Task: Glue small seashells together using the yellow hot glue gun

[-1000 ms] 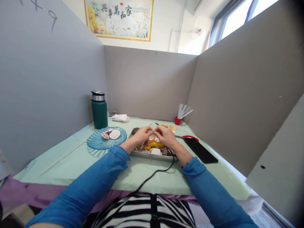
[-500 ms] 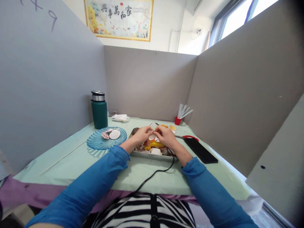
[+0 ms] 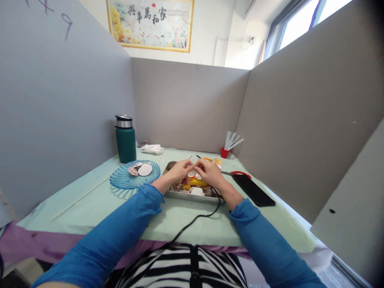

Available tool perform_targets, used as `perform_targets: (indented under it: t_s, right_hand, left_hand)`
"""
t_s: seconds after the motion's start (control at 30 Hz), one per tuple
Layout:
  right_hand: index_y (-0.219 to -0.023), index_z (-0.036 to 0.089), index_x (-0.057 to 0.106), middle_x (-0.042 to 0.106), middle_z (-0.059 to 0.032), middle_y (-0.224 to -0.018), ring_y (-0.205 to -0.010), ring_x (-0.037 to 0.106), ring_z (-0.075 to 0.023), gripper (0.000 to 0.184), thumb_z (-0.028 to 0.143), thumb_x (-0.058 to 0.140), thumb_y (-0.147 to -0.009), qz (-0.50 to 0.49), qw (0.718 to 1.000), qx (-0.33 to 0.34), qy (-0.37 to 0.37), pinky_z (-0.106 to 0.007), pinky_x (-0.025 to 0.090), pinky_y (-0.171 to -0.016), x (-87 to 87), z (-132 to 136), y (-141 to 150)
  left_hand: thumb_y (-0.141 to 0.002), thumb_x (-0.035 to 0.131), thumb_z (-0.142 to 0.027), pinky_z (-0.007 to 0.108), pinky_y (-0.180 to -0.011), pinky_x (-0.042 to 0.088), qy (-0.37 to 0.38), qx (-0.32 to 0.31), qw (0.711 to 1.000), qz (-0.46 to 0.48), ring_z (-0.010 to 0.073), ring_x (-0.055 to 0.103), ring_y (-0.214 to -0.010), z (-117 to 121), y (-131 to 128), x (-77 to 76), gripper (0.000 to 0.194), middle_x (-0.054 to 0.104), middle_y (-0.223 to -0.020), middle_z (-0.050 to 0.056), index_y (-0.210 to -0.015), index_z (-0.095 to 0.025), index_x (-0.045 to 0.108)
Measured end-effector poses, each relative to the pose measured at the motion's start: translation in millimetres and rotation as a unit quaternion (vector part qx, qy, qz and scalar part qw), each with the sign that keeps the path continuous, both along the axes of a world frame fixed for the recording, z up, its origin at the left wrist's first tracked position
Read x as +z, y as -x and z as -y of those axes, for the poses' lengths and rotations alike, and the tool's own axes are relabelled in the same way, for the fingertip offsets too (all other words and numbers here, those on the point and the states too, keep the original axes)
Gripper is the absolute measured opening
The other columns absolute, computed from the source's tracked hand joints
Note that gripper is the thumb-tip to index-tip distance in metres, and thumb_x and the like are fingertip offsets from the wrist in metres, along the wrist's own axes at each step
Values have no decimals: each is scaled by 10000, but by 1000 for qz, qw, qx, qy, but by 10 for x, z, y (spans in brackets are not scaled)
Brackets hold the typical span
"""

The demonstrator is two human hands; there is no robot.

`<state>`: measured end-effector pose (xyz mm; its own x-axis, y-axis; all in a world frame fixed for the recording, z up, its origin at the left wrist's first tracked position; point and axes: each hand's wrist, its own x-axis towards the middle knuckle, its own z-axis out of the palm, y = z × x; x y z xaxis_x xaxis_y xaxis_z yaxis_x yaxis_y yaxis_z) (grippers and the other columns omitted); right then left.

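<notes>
My left hand (image 3: 181,169) and my right hand (image 3: 208,171) meet above a metal tray (image 3: 192,197), fingertips pinched close together. What sits between the fingertips is too small to make out. A white round piece (image 3: 192,173) shows just below them; whether it is held or lies in the tray I cannot tell. Inside the tray are a yellow glue-gun-like tool (image 3: 198,182), partly hidden by the hands, another white piece (image 3: 197,191) and small mixed bits. A black cord (image 3: 196,218) runs from the tray towards my body.
On the left stand a blue glass plate (image 3: 120,181) with round patches and a green bottle (image 3: 126,140). Red-handled scissors (image 3: 241,174) and a black phone (image 3: 254,190) lie right. Behind are a red cup of white sticks (image 3: 225,152) and a white packet (image 3: 152,149). Grey partitions enclose the table.
Almost nothing differs. Both hands keep their place over the tray, with at most a slight shift of the fingers.
</notes>
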<state>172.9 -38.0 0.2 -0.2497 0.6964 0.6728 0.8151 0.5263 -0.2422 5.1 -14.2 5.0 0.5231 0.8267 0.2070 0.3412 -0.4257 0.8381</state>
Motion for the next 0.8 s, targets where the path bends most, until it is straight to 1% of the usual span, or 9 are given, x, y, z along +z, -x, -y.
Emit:
perform_targets:
  t_s: [0.23,0.43,0.67,0.8]
  right_hand:
    - [-782,189,609,627,-11,-657,-586,527,-131,150,306,543,-849,-1,1000,-1,3,-235,341,-583,6,12,2]
    - [-783,193,599,629,-8,-668,-598,533,-132,138,304,544,-846,1,1000,-1,2,-234,340,-583,0,4,2]
    - [-781,191,599,628,-13,-665,-601,537,-135,145,306,540,-848,1,1000,-2,3,-237,349,-586,3,11,1]
    - [-787,194,602,634,-15,-672,-607,546,-138,149,308,534,-853,1,1000,-1,4,-237,354,-588,10,19,2]
  left_hand:
    - [-897,434,-353,178,-407,392,10,-4,1000,0,132,544,-359,20,-6,16,231,518,-371,-47,-988,-155,510]
    - [-884,464,-386,184,-409,393,15,2,1000,1,135,543,-362,18,-9,18,256,518,-372,-46,-985,-158,521]
    - [-897,422,-340,196,-418,402,19,-2,1000,-8,145,544,-365,21,-13,23,239,513,-367,-42,-1013,-150,509]
    - [-895,427,-363,203,-416,402,22,-1,1000,-5,151,545,-366,16,-12,16,258,520,-369,-37,-1019,-153,510]
